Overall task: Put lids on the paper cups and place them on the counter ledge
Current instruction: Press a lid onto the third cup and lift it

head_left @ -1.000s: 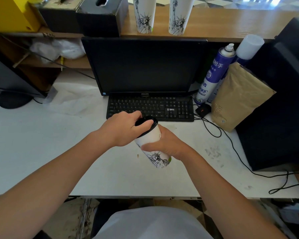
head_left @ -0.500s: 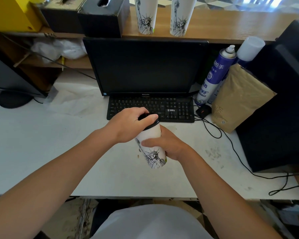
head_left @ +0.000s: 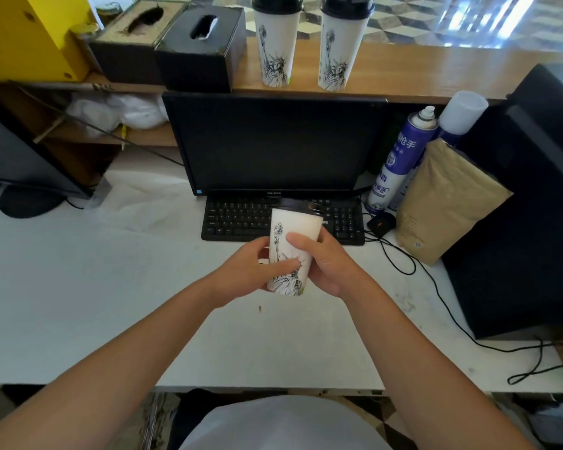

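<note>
Worktop (head_left: 78, 303): white, beneath both hands.
Monitor (head_left: 273, 144): black, dark screen, beyond the hands.
Counter ledge (head_left: 436, 73): wooden, above the monitor, far beyond the hands; bears two lidded cups (head_left: 275, 43) side by side.
Keyboard (head_left: 238, 219): black, just beyond the hands.
Paper cup (head_left: 291, 245): white, printed statue figure, black lid (head_left: 301, 206) seated on top; held upright above the worktop.
Left hand (head_left: 244, 271): curled around the cup's lower left side.
Right hand (head_left: 329, 261): clasping the cup's right side.

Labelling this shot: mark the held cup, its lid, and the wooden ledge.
held cup (head_left: 294, 228), head view, bare white wall above the fingers.
lid (head_left: 298, 206), head view, black rim.
wooden ledge (head_left: 436, 69), head view, bare top right of the cups.
</note>
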`<control>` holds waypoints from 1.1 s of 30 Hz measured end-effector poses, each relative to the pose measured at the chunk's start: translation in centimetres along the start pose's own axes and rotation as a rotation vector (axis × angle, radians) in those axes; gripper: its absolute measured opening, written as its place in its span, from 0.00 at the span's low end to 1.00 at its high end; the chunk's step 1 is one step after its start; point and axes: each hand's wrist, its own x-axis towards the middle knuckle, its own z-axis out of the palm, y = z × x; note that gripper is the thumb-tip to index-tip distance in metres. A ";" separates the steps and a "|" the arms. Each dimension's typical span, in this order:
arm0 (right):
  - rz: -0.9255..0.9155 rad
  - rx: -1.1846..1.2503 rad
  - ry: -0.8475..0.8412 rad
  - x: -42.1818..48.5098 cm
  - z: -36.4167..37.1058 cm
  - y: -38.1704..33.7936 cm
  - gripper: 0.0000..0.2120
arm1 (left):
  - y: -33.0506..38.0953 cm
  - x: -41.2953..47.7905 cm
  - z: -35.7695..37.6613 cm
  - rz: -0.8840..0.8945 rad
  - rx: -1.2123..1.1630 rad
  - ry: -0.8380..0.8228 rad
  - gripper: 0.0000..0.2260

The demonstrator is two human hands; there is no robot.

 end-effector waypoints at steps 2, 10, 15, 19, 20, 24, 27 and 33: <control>-0.008 -0.063 0.003 0.1 -0.1 -0.2 0.27 | 0.0 0.2 -0.1 0.024 0.007 0.016 0.24; -0.071 -0.276 0.056 0.6 -0.1 -1.2 0.25 | -0.1 1.4 -0.7 0.030 0.061 0.134 0.28; -0.106 -0.285 0.065 0.9 -0.2 -1.9 0.27 | 0.1 2.1 -1.0 0.081 0.104 0.178 0.30; -0.148 -0.380 0.080 0.9 -0.2 -2.4 0.30 | 0.1 2.7 -0.9 0.121 0.083 0.179 0.30; -0.156 -0.403 0.083 0.9 -0.3 -2.4 0.30 | -0.1 2.9 -0.8 0.128 0.074 0.185 0.30; -0.161 -0.499 0.106 1.2 -0.4 -1.9 0.36 | -1.4 3.4 0.5 0.169 0.077 0.260 0.29; -0.158 -0.550 0.112 1.2 -0.6 -1.2 0.38 | -2.8 3.9 1.3 0.157 0.053 0.294 0.31; -0.194 -0.677 0.132 0.6 -0.7 -1.3 0.38 | -4.7 4.5 1.6 0.136 0.156 0.286 0.34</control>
